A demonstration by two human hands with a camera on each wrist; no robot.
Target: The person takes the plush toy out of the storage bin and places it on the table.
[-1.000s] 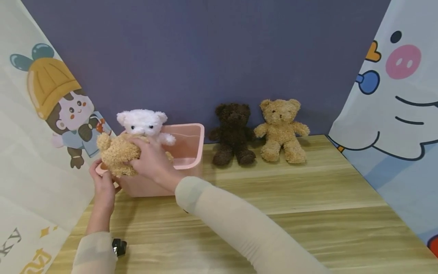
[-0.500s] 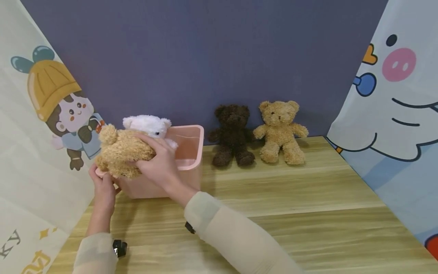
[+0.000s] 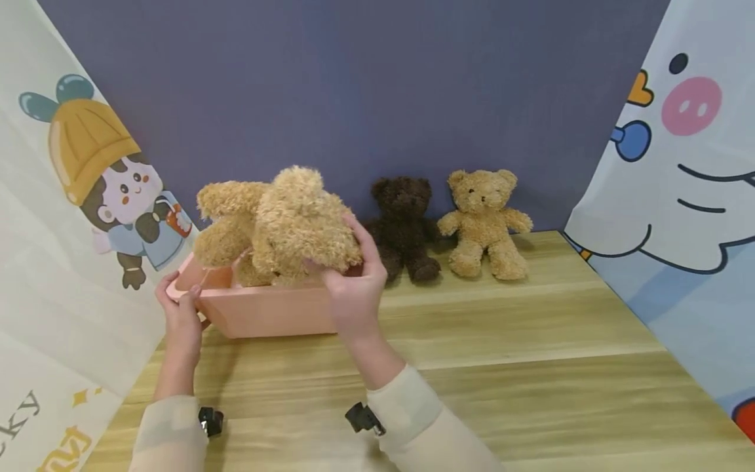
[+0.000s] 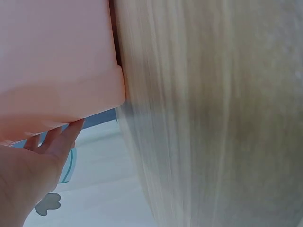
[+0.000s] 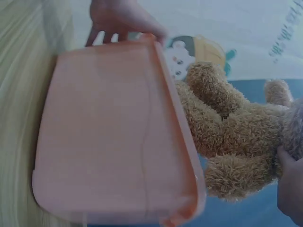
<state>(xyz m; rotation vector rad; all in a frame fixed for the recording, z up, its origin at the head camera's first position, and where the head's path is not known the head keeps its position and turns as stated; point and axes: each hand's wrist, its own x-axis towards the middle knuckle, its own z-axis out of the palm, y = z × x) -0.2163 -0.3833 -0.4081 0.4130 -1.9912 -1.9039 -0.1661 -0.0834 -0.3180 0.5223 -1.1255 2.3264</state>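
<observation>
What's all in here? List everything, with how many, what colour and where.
Held bear: one, tan, tilted over the bin
Bin: one, pink, on the table's left side
Dark bear: one, dark brown, right of the bin
Seated bear: one, tan, beside the dark bear
Table: one, wood-coloured, underneath
Back panel: one, bluish-purple, behind
Cartoon child: one, yellow hat, left panel
Cartoon animal: one, white, pink snout, right panel
Black devices: two, at the wrists
Sleeves: two, cream, bottom
Left hand: one, gripping the bin's rim
Right hand: one, holding the held bear
</observation>
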